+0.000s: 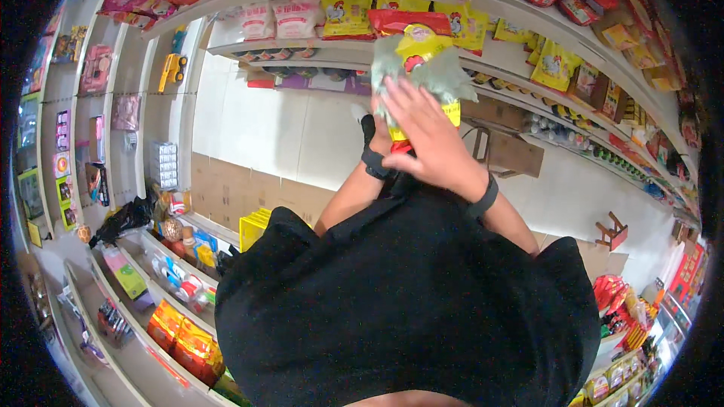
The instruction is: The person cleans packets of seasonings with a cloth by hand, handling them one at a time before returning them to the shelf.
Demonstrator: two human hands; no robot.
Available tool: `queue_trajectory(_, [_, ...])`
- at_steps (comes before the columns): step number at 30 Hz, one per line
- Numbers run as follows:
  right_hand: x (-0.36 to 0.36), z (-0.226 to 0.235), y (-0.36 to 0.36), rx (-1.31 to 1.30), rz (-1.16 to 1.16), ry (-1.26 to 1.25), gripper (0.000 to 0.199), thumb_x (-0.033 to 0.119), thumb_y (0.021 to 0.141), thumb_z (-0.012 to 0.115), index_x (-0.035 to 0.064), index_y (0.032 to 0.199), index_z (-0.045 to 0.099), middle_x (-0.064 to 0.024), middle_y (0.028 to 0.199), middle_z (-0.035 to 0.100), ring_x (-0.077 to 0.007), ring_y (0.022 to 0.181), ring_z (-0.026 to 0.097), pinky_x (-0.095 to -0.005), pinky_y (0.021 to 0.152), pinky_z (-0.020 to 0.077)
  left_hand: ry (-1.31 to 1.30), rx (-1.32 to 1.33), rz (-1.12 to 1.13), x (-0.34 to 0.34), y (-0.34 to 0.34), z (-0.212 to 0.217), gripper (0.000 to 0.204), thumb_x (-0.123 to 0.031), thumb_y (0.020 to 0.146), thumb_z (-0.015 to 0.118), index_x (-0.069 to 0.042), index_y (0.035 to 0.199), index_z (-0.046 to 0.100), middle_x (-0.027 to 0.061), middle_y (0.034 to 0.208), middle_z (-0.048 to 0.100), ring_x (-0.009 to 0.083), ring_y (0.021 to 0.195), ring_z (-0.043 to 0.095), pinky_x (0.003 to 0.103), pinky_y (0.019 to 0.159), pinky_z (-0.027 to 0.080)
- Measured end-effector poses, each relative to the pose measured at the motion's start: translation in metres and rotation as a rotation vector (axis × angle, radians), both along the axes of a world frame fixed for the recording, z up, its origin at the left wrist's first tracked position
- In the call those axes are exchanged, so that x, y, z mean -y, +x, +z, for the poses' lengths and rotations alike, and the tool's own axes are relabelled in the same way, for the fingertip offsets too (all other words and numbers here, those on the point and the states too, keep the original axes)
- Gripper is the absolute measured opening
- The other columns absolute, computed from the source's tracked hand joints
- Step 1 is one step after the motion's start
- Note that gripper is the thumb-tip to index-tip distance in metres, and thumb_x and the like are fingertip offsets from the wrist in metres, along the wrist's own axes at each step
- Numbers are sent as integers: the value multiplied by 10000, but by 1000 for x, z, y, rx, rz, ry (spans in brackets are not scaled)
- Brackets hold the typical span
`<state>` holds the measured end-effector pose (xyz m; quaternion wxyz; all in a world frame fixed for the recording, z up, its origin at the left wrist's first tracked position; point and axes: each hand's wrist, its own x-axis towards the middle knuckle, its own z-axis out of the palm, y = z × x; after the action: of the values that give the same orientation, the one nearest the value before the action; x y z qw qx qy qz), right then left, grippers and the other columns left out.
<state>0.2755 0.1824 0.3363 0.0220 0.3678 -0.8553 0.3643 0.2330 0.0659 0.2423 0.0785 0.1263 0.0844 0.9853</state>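
Observation:
A yellow and red seasoning bag [425,40] with a rooster picture is in front of my chest, just before the shelves. My left hand [381,126] grips its left side, its fingers mostly hidden behind the bag and my other hand. A pale grey-green cloth [458,84] lies crumpled over the front of the bag. Pressed flat on that cloth is my right hand [424,130], fingers stretched out and thumb spread to the left. Both wrists wear dark bands.
Similar yellow bags [346,15] and white-pink bags [296,16] line the shelf ahead. Jars and red packets fill the shelf above. A wooden stool [513,152] stands on the pale floor to the right. More stocked shelves [136,143] run along the left, with a yellow crate [255,227] nearby.

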Motion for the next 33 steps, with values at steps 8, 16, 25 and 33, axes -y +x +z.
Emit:
queue_trajectory(8, [-27,-29,-39,-21,-328,-7,744,327,756,639,-42,1309,304,-249,1401,239,-382,1301,242,-411,1070,218,-99,163,-19,4,0,55,658,-589,886,295,-85,1300,380,119,1229,498,258,1091,515,405,924,418])
queue_trajectory(16, [5,-11,0,-19,-27,-32,842,492,730,603,31,1354,276,-201,1419,242,-346,1315,242,-460,1067,202,-324,321,123,12,-5,15,606,-557,904,296,-93,1280,398,104,1194,513,236,1047,528,380,900,428])
queue_trajectory(25, [-19,-31,-39,-52,-287,83,827,430,743,626,-20,1338,269,-230,1395,269,-370,1291,265,-473,1044,229,-147,235,111,9,-4,57,581,-527,910,302,-82,1264,419,120,1186,529,286,1026,550,416,894,443])
queue_trajectory(33, [12,-9,-7,-53,-41,-67,864,436,710,661,-19,1335,276,-233,1393,270,-387,1299,243,-460,1066,209,-422,383,129,15,-5,38,606,-584,886,322,-106,1242,434,85,1072,565,215,913,576,368,796,485])
